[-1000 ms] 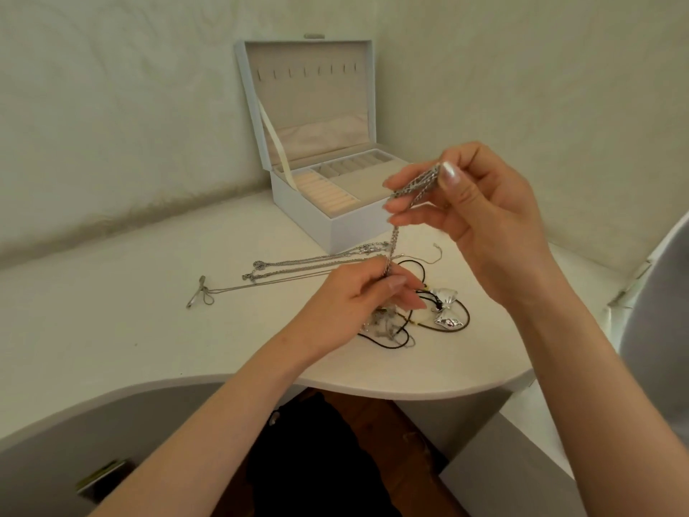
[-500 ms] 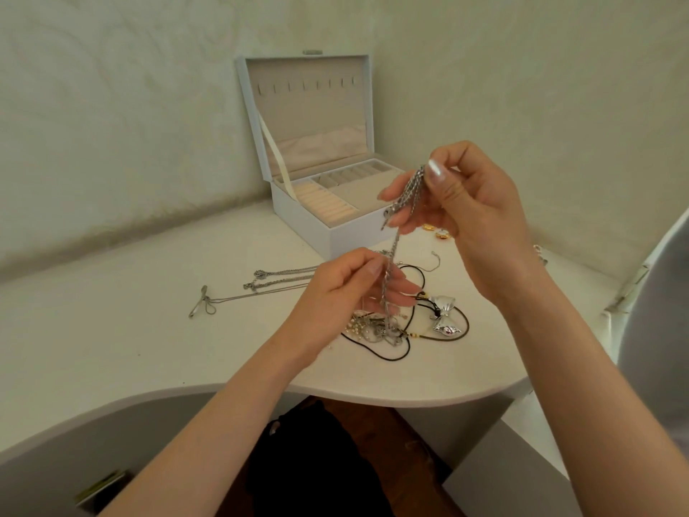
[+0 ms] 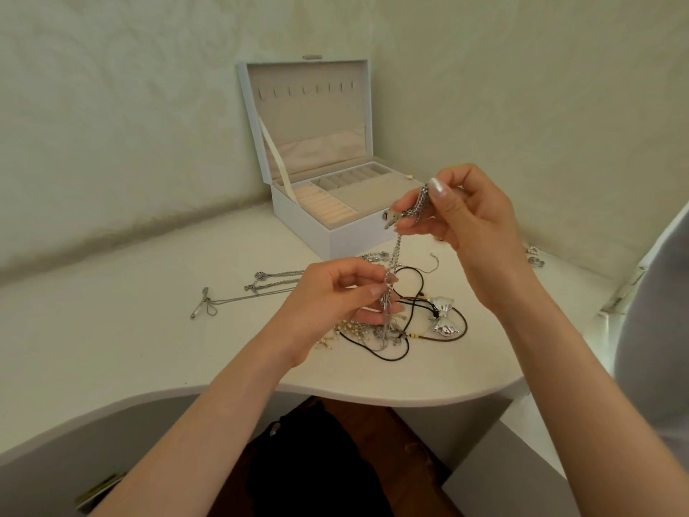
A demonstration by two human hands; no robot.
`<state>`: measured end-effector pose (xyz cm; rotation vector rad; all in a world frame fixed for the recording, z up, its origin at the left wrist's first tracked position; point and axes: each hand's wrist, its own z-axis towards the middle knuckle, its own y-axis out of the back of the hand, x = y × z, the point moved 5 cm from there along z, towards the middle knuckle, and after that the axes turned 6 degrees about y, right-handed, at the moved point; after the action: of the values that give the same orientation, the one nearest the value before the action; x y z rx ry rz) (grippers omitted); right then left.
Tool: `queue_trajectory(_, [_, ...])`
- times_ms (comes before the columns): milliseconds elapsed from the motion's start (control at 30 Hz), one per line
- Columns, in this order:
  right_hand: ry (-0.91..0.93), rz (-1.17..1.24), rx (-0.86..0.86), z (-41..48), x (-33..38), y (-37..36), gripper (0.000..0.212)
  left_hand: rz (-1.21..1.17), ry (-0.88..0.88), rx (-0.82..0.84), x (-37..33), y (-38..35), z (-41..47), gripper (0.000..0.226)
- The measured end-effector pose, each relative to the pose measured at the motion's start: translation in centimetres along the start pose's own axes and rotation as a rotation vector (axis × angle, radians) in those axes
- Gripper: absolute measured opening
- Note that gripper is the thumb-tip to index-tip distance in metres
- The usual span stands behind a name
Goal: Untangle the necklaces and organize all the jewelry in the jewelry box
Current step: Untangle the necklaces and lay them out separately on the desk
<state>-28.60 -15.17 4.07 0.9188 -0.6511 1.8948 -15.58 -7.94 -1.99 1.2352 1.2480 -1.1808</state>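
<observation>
Item 1. Silver chain (image 3: 397,248): centre of the frame, held in the air above the table, running taut and nearly upright between the two hands. Its upper part is bunched into several strands; its lower end hangs into the tangle below.

Item 2. Right hand (image 3: 477,222): right of centre, raised. Thumb and curled fingers pinch the bunched top of the silver chain.

Item 3. Left hand (image 3: 335,296): centre, lower than the right. Thumb and forefinger pinch the silver chain lower down; the other fingers are curled beneath.

Item 4. Tangle (image 3: 376,335): on the table directly under the left hand, with black cord (image 3: 414,273) loops, a silver bow pendant (image 3: 442,319) to the right, and a pale beaded piece (image 3: 348,330) to the left.

Item 5. Thin silver necklaces (image 3: 276,283): laid out on the table left of the hands, ends reaching to the middle left of the frame.

Item 6. Jewelry box (image 3: 358,236): white, upper centre, against the corner of the walls. Lid upright and open, a row of hooks inside, a cream ribbon (image 3: 274,154) at its left side. Beige compartments in the tray; no jewelry can be made out in them.

Item 7. Table (image 3: 112,322): white, curved front edge.

Item 8. Small silver pieces (image 3: 535,256): on the table at the right edge, too small to identify.
</observation>
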Motion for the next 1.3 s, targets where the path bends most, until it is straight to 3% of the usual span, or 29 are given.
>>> queue_trajectory(200, [0.007, -0.211, 0.131, -0.5, -1.1, -0.4, 0.020, -0.235, -0.025, -0.093, -1.0, 0.7, 0.3, 0.019])
queue_trajectory(367, [-0.044, -0.298, 0.169, -1.6, -1.7, -0.6, 0.033, -0.348, -0.066, -0.058, -1.9, 0.6, 0.5, 0.016])
queue_trajectory(500, [-0.111, -0.241, 0.197, -2.0, -1.7, -0.5, 0.006, -0.388, -0.062, -0.064, -2.2, 0.7, 0.7, 0.023])
queue_trajectory(567, [-0.132, -0.239, 0.207, -2.1, -2.0, -0.5, 0.029, -0.364, -0.076, -0.073, -2.4, 0.7, 0.8, 0.028])
queue_trajectory(633, [-0.129, -0.237, 0.207, -2.2, -2.1, -0.8, 0.039, -0.302, -0.097, -0.090, -2.5, 0.6, 0.8, 0.030])
queue_trajectory(767, [-0.118, -0.239, 0.160, -2.0, -2.3, -0.9, 0.029, -0.092, -0.151, -0.230, -2.8, 0.9, 0.8, 0.023])
queue_trajectory(900, [-0.094, -0.259, 0.144, -1.7, -2.0, -0.9, 0.016, -0.025, -0.187, -0.326, -3.5, 1.2, 0.8, 0.011])
queue_trajectory(1067, [-0.114, -0.272, 0.122, -1.6, -1.7, -0.5, 0.016, 0.182, -0.205, -0.390, -3.9, 1.4, 0.9, 0.003])
queue_trajectory(1300, [-0.152, -0.338, 0.203, -1.6, -1.7, -0.5, 0.011, 0.168, -0.184, -0.315, -4.1, 1.0, 1.2, 0.012])
